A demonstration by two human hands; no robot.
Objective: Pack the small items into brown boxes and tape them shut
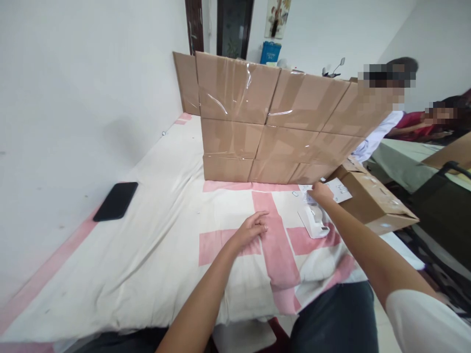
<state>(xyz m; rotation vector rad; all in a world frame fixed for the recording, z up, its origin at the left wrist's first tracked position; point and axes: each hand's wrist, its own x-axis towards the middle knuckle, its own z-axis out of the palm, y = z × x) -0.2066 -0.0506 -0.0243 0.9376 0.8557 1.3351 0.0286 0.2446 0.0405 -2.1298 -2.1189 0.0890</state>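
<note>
My left hand (252, 229) is over the pink and white cloth, palm turned inward. Its fingers are apart and loosely bent, with nothing in them. Farther to the right, my right hand (321, 192) is closed at a white paper (340, 190) with writing on it. The fingers pinch at the paper's left part, and the fingertips are partly hidden. Just below that hand stands a white tape dispenser (318, 228). A small clear-looking oval piece (295, 193) lies on the cloth left of the paper.
A tall taped cardboard panel (257, 142) stands across the table's back. An opened cardboard box (379, 196) sits at the right. A black tablet-like slab (116, 201) lies by the left wall. Beyond the panel are a person (382, 127) and another in red (410, 126).
</note>
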